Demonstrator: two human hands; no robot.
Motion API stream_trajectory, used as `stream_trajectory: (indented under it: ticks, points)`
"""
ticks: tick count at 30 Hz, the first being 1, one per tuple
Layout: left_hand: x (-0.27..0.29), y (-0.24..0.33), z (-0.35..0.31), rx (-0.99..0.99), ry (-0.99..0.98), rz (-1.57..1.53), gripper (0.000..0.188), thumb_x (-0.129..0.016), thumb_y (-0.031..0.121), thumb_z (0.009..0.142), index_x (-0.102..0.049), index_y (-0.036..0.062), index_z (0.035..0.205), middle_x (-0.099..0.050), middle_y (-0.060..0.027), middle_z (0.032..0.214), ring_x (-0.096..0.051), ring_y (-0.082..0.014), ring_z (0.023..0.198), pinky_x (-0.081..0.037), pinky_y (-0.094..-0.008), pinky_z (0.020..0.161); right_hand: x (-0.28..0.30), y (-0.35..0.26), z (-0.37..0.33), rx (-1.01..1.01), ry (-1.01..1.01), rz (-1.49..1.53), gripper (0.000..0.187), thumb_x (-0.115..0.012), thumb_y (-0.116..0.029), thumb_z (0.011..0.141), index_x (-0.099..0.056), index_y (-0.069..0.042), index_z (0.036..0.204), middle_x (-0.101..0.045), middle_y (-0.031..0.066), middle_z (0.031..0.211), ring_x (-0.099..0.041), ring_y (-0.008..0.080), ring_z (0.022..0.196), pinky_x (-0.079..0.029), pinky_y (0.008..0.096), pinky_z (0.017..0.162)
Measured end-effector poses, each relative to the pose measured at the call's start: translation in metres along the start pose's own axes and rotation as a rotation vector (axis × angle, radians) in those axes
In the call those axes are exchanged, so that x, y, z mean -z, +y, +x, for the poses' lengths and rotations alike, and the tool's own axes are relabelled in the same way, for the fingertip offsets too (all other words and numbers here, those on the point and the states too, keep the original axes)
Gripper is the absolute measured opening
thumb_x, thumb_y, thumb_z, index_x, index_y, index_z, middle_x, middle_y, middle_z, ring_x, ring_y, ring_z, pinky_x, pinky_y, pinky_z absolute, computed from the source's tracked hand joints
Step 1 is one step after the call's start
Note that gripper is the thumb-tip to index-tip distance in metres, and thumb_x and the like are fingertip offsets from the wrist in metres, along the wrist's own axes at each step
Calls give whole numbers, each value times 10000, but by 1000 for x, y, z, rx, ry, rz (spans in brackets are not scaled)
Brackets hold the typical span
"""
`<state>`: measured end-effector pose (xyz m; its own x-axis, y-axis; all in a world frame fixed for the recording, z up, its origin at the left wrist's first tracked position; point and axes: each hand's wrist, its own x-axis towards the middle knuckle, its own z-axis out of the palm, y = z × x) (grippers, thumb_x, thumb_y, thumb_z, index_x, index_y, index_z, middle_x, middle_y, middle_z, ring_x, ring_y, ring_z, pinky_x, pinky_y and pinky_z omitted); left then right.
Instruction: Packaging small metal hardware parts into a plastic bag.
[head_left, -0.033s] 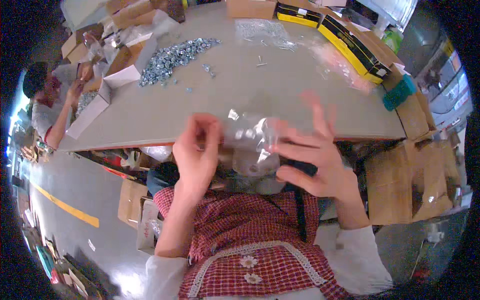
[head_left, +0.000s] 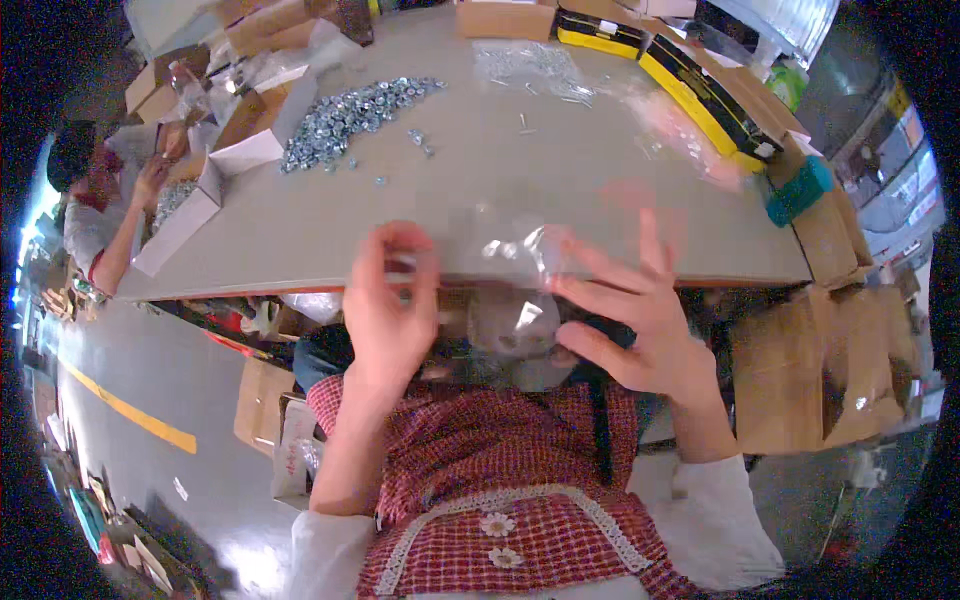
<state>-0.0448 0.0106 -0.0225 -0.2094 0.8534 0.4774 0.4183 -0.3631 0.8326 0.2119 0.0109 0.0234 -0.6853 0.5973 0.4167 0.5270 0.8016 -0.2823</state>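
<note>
Plastic film [head_left: 520, 255], clear and glinting, hung between your two hands, at three o'clock from your left hand [head_left: 393, 300] and at ten o'clock from your right hand [head_left: 640, 325]. Your right hand had its fingers fanned and its thumb set apart, with the fingertips at the film's right edge; blur hid whether they pinched it, so its grip could not be told. Your left hand was curled into a loose ring beside the film, and you could not tell whether anything sat inside it.

Both hands stood over the near edge of the grey table [head_left: 490, 180], which crossed behind them and ended in a corner near three o'clock. A stretch of tabletop lay between your hands and the pile of metal parts [head_left: 350, 120] at ten o'clock. The clear packet of small pins [head_left: 530, 65] lay well off at twelve, and the black-and-yellow boxes [head_left: 700, 90] lined the far edge between one and two. The teal object [head_left: 800, 190] stood past the table's right side, toward half past two, with brown cardboard boxes [head_left: 800, 370] near four. A co-worker [head_left: 110, 215] was at nine, well apart from you.

Against the earlier frame, the film's bright glints had drawn in toward your right hand, where one had shone nearer your left. Your left fingers showed a wider gap, and your raised right finger looked sharper.
</note>
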Motion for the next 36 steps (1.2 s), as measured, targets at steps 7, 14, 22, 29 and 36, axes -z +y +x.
stream_trajectory:
  ticks: [7, 14, 22, 29, 36]
  points:
    - [0, -10, -22, -488, -82, 475, 329, -714, 14, 700, -570, 53, 994, -611, -101, 907, -571, -330, 847, -464, -421, 782, -54, -22, 35, 157, 25, 0, 265, -718, -289, 830, -728, -166, 1064, -591, 33, 1355, -238, 439, 1444, 122, 714, 1082]
    - [16, -60, -62, 3, 52, 369, 239, -755, 89, 767, -533, 75, 853, -601, -98, 782, -578, -332, 748, -458, -456, 659, -105, 71, 153, -60, 100, 651, 342, -596, -252, 956, -641, -89, 1253, -605, 109, 1331, -523, 224, 1279, -339, 403, 1121]
    - [-59, -110, -131, 61, -192, 312, 401, -745, 130, 723, -487, -14, 995, -588, -225, 847, -569, -427, 813, -464, -526, 721, -171, 131, 245, -180, -47, 410, 370, -599, -375, 939, -668, -78, 1149, -629, 133, 1258, -594, 288, 1153, -455, 403, 979]
    - [-89, -107, -119, 165, -412, 0, 644, -805, 194, 700, -548, 41, 1272, -635, -211, 1146, -610, -411, 1051, -506, -459, 911, -141, 78, 186, 131, -239, 494, 154, -655, -154, 896, -673, -40, 999, -631, 80, 1129, -567, 220, 1131, -436, 350, 984]
    - [-103, -117, -124, 331, -487, -238, 662, -847, 369, 722, -557, 47, 1222, -701, -165, 1035, -684, -347, 935, -543, -405, 818, -97, 100, 118, 94, -266, 776, 122, -642, -104, 867, -674, -26, 955, -650, 84, 1102, -548, 275, 1206, -409, 370, 1030]
